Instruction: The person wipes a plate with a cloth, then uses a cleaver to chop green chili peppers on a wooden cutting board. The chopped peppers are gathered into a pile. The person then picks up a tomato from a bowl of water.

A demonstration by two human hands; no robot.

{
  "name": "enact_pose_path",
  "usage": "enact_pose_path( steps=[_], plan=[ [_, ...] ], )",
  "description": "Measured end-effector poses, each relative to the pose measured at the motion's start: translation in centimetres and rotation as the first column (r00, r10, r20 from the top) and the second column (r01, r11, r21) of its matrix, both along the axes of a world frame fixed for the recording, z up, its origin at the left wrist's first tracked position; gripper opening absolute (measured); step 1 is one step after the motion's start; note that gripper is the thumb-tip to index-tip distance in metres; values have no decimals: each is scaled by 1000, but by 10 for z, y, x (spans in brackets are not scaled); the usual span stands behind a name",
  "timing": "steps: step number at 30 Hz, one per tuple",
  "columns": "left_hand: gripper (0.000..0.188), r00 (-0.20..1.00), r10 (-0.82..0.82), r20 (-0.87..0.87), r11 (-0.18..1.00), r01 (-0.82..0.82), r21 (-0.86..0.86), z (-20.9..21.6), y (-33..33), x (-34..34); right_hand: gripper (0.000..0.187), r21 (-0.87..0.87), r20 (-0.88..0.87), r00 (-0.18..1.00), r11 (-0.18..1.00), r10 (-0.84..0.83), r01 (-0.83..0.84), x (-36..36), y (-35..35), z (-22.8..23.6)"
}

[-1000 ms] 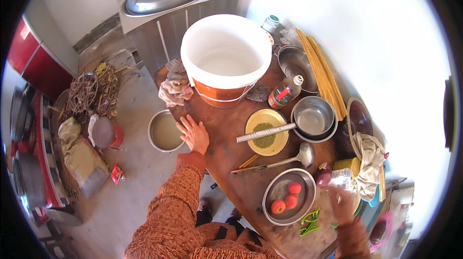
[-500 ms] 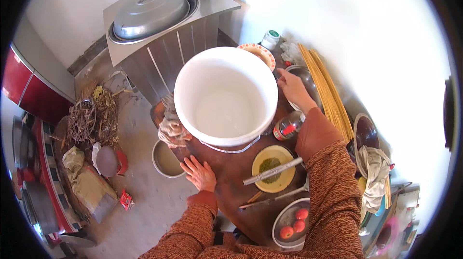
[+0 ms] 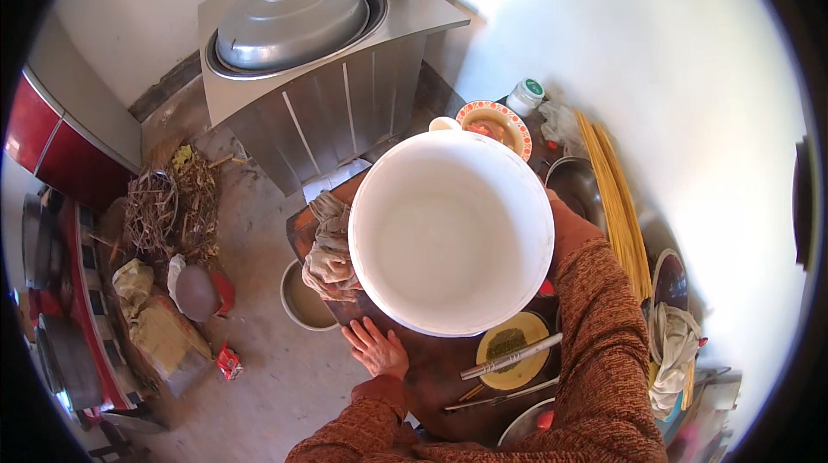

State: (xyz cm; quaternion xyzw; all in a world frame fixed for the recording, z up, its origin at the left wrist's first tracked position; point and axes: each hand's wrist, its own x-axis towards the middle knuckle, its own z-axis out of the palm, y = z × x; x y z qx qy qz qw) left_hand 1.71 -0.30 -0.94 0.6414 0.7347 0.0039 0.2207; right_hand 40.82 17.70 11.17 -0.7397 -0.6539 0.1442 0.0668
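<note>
A large white bucket [image 3: 440,239] is over the brown wooden table [image 3: 431,368], its open top facing me and its inside pale. My left hand [image 3: 377,349] lies flat with fingers spread on the table's left edge, apart from the bucket. My right arm reaches along the bucket's right side. Only a bit of my right hand [image 3: 551,195] shows beside the rim; its fingers are hidden, so its grip is not visible. In front of the bucket stands a yellow bowl [image 3: 535,366] with green bits inside and a long silvery bar [image 3: 511,356] across it.
A crumpled cloth [image 3: 331,247] hangs at the table's left edge, above a basin [image 3: 297,303]. Behind the bucket are a patterned bowl [image 3: 517,131] and a lidded jar [image 3: 525,96]. Long yellow sticks [image 3: 617,204] stand by the wall. A stove [image 3: 345,109] carries a large lidded pot [image 3: 293,23].
The bucket has come nearer to me and now overlaps the yellow bowl's far side. My right hand has gone from beyond its right rim to mostly out of sight. My left hand stays flat.
</note>
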Motion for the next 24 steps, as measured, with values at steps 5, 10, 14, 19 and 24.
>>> enact_pose_path(
  steps=[5,10,14,19,24],
  plan=[
    [69,999,-30,-15,1000,30,1,-4,1,-2,50,-18,34,999,1000,20,-20,-2,5,-2],
    [70,996,-62,-58,998,63,10,-6,-1,-4,49,-20,51,998,999,31,-30,0,9,-2],
    [70,995,-73,-70,997,74,2,-8,-5,-4,48,-25,60,997,999,47,-46,0,12,-2],
    [71,994,-78,-81,997,79,15,-14,-6,-6,47,-25,61,997,998,57,-55,1,15,1],
    [71,990,-107,-91,994,110,18,-13,-5,-8,46,-23,66,996,998,61,-59,2,15,4]
  ],
)
